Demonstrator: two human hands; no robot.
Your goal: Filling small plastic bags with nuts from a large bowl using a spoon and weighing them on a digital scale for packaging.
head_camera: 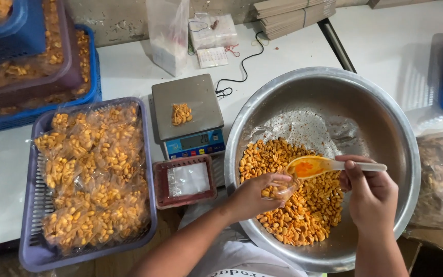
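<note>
Head view looks down on my hands over the big steel bowl (380, 118) of spiced peanuts (303, 205). I have my left hand (255, 197) curled around a small clear bag (278, 191), pinching it while it holds a few nuts. I grip a plastic spoon (316, 166) in my right hand (370, 192), fingers closed on the handle, its scoop just beside the bag's mouth. A scale (188, 113) sits on the surface nearby.

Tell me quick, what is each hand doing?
Left hand: closed on a small clear bag of peanuts.
Right hand: closed on a plastic spoon.
</note>
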